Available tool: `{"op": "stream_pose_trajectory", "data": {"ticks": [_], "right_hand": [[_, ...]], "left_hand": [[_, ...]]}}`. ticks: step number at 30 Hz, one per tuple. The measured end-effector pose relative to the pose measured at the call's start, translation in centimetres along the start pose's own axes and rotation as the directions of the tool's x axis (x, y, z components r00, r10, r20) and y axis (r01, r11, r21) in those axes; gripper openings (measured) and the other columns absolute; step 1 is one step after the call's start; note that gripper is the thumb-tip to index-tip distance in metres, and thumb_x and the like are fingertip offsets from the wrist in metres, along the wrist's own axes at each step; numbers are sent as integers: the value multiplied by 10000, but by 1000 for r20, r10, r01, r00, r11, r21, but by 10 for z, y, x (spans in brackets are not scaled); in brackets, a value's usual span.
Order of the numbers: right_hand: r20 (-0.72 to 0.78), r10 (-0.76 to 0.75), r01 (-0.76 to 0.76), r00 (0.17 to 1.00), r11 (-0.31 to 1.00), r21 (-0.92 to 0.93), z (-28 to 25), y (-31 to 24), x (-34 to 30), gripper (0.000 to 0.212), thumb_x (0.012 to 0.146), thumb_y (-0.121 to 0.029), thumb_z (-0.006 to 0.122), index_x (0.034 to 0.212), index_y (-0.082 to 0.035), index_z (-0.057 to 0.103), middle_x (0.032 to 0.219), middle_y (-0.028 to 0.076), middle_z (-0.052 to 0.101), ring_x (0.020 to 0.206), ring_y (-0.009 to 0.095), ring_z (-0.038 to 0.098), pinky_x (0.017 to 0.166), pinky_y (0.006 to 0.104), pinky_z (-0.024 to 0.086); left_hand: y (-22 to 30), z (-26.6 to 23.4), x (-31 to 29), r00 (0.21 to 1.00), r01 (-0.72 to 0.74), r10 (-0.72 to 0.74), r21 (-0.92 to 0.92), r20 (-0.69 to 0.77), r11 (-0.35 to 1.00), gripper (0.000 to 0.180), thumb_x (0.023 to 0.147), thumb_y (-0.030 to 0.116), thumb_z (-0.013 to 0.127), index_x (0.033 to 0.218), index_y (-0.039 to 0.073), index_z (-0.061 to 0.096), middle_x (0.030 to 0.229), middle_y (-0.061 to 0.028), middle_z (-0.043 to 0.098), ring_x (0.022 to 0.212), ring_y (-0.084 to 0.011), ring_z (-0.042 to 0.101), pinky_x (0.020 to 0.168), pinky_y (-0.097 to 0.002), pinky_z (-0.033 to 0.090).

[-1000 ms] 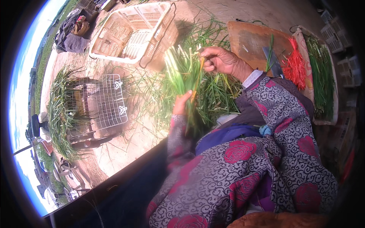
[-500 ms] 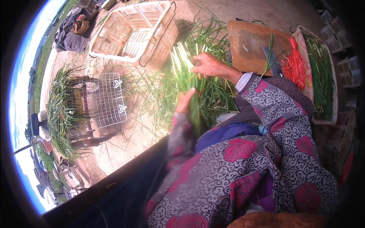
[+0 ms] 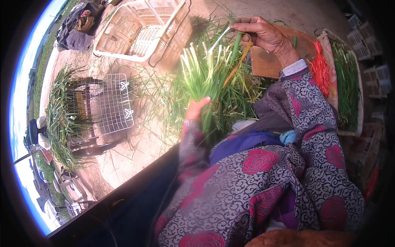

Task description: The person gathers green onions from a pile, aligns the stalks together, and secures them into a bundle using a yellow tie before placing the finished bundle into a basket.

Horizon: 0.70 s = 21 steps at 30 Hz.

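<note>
My left hand (image 3: 197,109) is closed round a bunch of garlic chives (image 3: 201,78), thumb across the front. The pale stem ends point up and away from me, and the green leaves hang down below the grip. Above and to the right of the bunch, my right hand (image 3: 263,35) pinches a few chive strands (image 3: 237,46) between thumb and fingers. Among them are a white stem and a yellowed blade, whose lower parts still run down toward the bunch. Loose chives (image 3: 234,96) lie heaped behind and beside the left hand.
A cream plastic crate (image 3: 154,57) stands at the far left of the bunch. Further left, more greens (image 3: 61,119) lie on a wire rack (image 3: 115,105). Right of my hands are a wooden board (image 3: 263,61), red ties (image 3: 319,64) and a lined container of chives (image 3: 347,82).
My right hand has risen up and to the right, away from the bunch's stem ends, drawing a few strands with it. My left hand keeps its hold in nearly the same place.
</note>
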State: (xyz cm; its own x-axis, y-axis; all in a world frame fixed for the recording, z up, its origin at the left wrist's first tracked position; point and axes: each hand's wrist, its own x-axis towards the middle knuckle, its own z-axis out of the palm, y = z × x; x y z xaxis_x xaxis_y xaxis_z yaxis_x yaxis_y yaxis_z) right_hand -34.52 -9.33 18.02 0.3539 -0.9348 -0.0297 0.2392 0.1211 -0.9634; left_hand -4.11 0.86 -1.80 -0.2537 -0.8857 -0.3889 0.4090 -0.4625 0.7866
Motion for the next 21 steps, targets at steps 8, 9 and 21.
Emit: {"op": "stream_pose_trajectory", "data": {"ticks": [8, 9, 21], "right_hand": [[79, 77, -67, 994, 989, -132, -65, 34, 7, 205, 955, -75, 588, 1140, -3, 637, 1129, 148, 630, 1048, 157, 609, 835, 280, 505], [-64, 243, -236, 968, 794, -561, -66, 68, 9, 232, 920, -58, 608, 1142, 3, 636, 1186, 193, 622, 1114, 214, 610, 884, 339, 513], [-23, -139, 72, 990, 634, -770, 69, 114, 6, 393, 850, -194, 715, 1108, 76, 596, 879, 189, 702, 734, 264, 692, 652, 380, 544]], "left_hand": [[17, -6, -7, 990, 111, -125, -181, -72, 977, 171, 886, 179, 716, 865, 17, 665, 723, -84, 672, 572, -183, 620, 566, -326, 538], [16, -12, -3, 992, 114, -122, -178, -34, 977, 176, 886, 181, 716, 865, 13, 664, 730, -83, 674, 581, -185, 625, 569, -324, 542], [14, 10, -3, 998, 3, -10, -106, -59, 994, 208, 862, 161, 716, 972, -12, 681, 796, -113, 706, 676, -206, 680, 667, -340, 583]]}}
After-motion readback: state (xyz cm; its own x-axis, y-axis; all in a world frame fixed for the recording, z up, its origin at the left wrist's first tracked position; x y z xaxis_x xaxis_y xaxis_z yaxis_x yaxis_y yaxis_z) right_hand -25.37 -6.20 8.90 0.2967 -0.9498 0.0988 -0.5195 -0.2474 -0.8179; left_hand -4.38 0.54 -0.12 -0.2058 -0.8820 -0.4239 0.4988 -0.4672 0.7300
